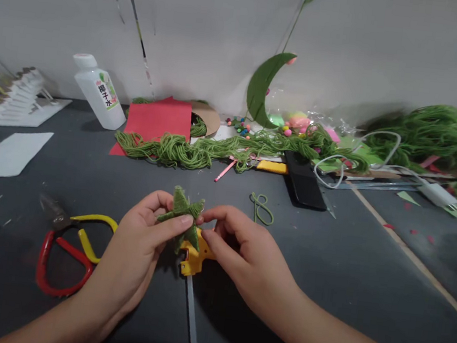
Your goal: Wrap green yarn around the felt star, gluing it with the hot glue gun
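A green yarn-wrapped star (182,205) is pinched between the thumb and fingers of my left hand (143,233), a little above the dark table. My right hand (240,244) is beside it, fingers curled and the index fingertip at the star's right-hand point. Whatever lies between that thumb and index finger is too small or hidden to make out. Beneath both hands sits a yellow glue gun (191,263), partly covered by the star and my right fingers, with a grey glue stick (192,316) extending toward me.
Red-and-yellow scissors (67,246) lie left of my left hand. A loose green yarn loop (263,208) rests ahead of my right hand. Behind are green yarn skeins (173,151), a black phone (305,183), a white bottle (99,93) and a green crescent moon (260,87) against the wall.
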Demonstrator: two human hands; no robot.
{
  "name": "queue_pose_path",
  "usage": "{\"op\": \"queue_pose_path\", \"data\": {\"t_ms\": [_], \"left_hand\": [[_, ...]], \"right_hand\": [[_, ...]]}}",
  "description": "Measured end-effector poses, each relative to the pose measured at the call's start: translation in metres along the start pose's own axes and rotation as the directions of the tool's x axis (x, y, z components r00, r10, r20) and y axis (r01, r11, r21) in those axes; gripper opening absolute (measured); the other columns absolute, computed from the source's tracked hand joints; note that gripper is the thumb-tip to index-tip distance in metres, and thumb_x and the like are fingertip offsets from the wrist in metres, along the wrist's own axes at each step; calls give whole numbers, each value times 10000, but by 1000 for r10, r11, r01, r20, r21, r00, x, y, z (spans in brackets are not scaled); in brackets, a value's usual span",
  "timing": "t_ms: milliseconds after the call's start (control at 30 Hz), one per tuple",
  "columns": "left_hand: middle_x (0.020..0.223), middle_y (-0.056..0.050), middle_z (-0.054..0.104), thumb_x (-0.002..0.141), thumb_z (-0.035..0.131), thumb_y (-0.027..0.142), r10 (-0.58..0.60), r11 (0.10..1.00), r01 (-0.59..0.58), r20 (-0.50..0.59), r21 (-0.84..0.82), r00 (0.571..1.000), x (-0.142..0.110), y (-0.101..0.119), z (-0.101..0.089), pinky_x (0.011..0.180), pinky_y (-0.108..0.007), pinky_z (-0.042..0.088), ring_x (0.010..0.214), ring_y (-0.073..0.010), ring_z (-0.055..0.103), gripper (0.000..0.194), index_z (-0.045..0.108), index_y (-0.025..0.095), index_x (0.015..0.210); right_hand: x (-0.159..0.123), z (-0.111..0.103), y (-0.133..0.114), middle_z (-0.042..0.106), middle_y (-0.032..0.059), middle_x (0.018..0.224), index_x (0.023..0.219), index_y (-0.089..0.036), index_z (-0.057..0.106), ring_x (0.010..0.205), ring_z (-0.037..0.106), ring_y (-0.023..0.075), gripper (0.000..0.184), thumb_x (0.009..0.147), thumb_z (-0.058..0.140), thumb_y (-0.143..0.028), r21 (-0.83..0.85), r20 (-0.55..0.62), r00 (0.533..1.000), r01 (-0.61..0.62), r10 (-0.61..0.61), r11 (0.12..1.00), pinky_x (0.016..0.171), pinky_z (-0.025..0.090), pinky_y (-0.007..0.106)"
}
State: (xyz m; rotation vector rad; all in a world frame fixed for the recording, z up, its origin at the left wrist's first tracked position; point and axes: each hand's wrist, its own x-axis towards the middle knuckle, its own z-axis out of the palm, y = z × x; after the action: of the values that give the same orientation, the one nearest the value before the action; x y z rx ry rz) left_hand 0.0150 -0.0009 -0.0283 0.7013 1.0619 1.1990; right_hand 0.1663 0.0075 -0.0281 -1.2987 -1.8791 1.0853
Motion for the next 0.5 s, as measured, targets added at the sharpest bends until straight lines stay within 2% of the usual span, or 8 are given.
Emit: {"op": "queue_pose_path", "data": {"t_ms": [67, 133, 267, 367, 500], "left_hand": [[716, 37, 638, 738, 644, 110, -17, 1000, 17, -2, -2, 1000, 1, -1, 0, 666, -191, 470, 667, -81, 580, 134, 540, 169, 798], [734, 27, 647, 738, 647, 122, -27, 1000, 27, 1, 0, 1000, 1, -2, 1, 689, -206, 472, 690, -92, 589, 133, 542, 169, 806], [717, 48, 636, 709, 670, 118, -4, 1000, 5, -30, 9, 1000, -1, -2, 1, 654, -171, 457, 660, -73, 570, 162, 526, 178, 751], [625, 79, 586, 679, 690, 114, 5, 999, -2, -59, 54, 998, 0, -2, 1, 559, -136, 420, 562, -49, 517, 216, 488, 186, 705], [590, 94, 545, 656, 713, 147, 45, 973, -29, -65, 227, 997, 0, -2, -1, 503, -131, 391, 515, -49, 489, 264, 471, 208, 745]], "right_hand": [[-1, 0, 2, 583, -30, 638, 952, -192, 586, 552, 530, 100, 140, 880, 468, -213, -161, -12, 997, 76, -79, 984, 527, 379, 200], [-2, 0, 5, 654, 11, 726, 949, -179, 596, 611, 575, 120, 152, 889, 460, -213, -317, -29, 980, 179, -198, 931, 564, 385, 216], [-7, 0, 7, 623, 29, 635, 839, -154, 627, 538, 519, 135, 209, 887, 425, -181, -574, 6, 892, 373, -452, 729, 507, 334, 242], [-10, -1, 4, 563, 18, 574, 802, -150, 629, 488, 445, 128, 234, 874, 407, -159, -639, 80, 843, 453, -532, 621, 469, 303, 250], [-9, -5, -2, 563, 15, 608, 766, -165, 609, 539, 464, 118, 242, 871, 392, -152, -617, 90, 811, 501, -578, 607, 503, 350, 220]]}}
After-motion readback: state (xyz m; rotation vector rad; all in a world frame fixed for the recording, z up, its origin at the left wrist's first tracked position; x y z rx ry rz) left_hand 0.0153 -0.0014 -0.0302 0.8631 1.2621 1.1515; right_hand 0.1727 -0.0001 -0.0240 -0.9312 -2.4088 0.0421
